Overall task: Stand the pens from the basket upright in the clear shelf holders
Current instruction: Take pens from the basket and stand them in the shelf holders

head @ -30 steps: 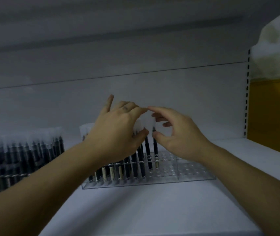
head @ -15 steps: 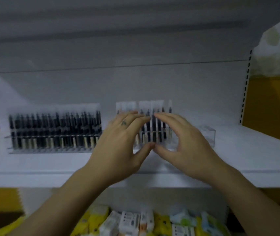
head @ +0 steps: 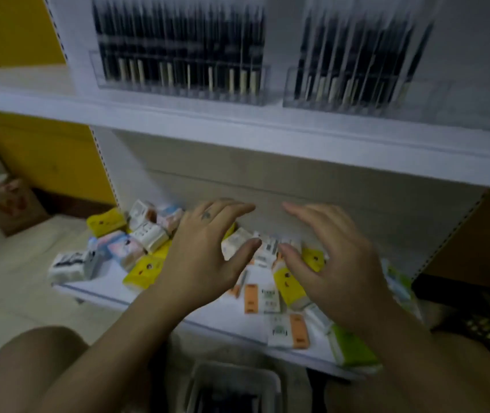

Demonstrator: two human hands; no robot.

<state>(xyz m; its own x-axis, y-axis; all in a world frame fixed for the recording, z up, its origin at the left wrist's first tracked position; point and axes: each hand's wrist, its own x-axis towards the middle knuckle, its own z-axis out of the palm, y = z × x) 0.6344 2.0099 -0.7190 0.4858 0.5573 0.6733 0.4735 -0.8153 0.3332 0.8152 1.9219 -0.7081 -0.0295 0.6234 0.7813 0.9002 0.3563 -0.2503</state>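
Note:
Two clear holders stand on the upper white shelf [head: 237, 135]. The left holder [head: 178, 84] is packed with upright black pens. The right holder [head: 372, 96] has pens in its left part and bare clear slots at its right end. Both are blurred. My left hand [head: 208, 257] and my right hand [head: 336, 263] hover side by side below that shelf, fingers spread and relaxed, holding nothing. A grey basket [head: 234, 383] sits low between my knees, with dark pens dimly visible inside.
The lower shelf [head: 103, 290] carries a jumble of small tissue packs [head: 148, 242] in yellow, white, orange and green. A brown cardboard box [head: 8, 204] stands on the tiled floor at the left. Yellow wall panels flank the shelving.
My view has tilted down from the upper shelf. Both hands have come away from the right holder and dropped below the shelf, empty. The basket and lower shelf have come into sight.

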